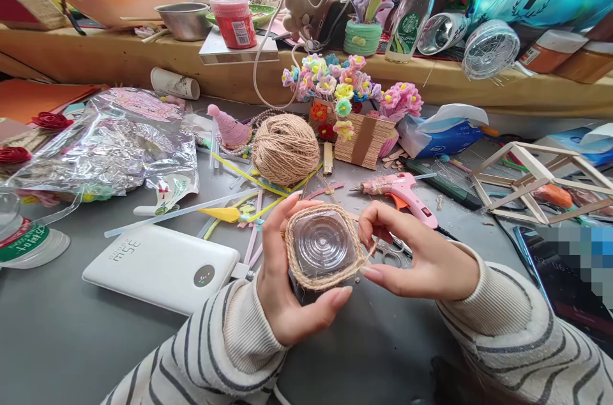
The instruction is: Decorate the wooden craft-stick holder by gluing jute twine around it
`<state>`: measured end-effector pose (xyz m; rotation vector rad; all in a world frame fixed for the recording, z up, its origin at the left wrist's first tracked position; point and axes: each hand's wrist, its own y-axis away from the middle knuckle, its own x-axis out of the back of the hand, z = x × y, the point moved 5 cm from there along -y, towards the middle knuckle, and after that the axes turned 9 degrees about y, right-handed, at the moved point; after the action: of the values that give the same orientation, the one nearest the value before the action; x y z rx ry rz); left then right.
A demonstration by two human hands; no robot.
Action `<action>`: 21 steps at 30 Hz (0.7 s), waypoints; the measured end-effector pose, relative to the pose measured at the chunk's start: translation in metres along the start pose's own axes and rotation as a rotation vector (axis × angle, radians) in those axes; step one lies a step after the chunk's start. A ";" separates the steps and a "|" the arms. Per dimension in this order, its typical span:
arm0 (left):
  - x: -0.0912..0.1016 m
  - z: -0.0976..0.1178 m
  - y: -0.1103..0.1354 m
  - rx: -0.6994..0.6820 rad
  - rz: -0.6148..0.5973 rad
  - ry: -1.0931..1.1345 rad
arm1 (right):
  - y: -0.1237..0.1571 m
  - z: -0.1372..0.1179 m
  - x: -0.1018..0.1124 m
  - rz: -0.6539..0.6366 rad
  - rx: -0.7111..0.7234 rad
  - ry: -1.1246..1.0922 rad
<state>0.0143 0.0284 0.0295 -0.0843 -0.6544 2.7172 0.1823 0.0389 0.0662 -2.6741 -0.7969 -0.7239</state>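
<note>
My left hand (282,277) is wrapped round a clear plastic bottle base (322,244), held with its ridged bottom facing me. Jute twine (299,264) is wound around its rim. My right hand (416,252) pinches the twine at the right side of the base, fingers pressed together. Behind it on the grey table (71,341) lies a ball of jute twine (285,149). A pink hot glue gun (402,191) lies just beyond my right hand. Small scissors (390,252) show under my right fingers.
A white power bank (163,267) lies at left. A crinkled foil bag (110,143), pipe-cleaner flowers in a cardboard box (354,117), a stick frame (531,181), a phone (565,277) at right, and a cluttered wooden shelf (119,57) with a glass bottle (412,9) surround the work area.
</note>
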 end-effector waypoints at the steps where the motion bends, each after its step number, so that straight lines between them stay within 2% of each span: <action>1: 0.001 -0.001 0.000 0.007 0.010 -0.002 | 0.000 0.000 0.000 0.002 -0.001 0.008; 9: 0.002 -0.002 0.001 0.017 0.013 -0.046 | 0.000 0.000 0.000 0.016 0.003 0.032; 16: -0.002 0.006 -0.007 -0.070 0.004 -0.055 | 0.000 0.001 -0.001 0.024 0.009 0.026; 21: -0.001 0.005 -0.007 -0.074 0.014 -0.058 | 0.000 0.001 -0.001 0.001 0.005 0.008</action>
<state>0.0171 0.0315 0.0374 -0.0283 -0.7743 2.7180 0.1820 0.0390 0.0648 -2.6654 -0.7937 -0.7314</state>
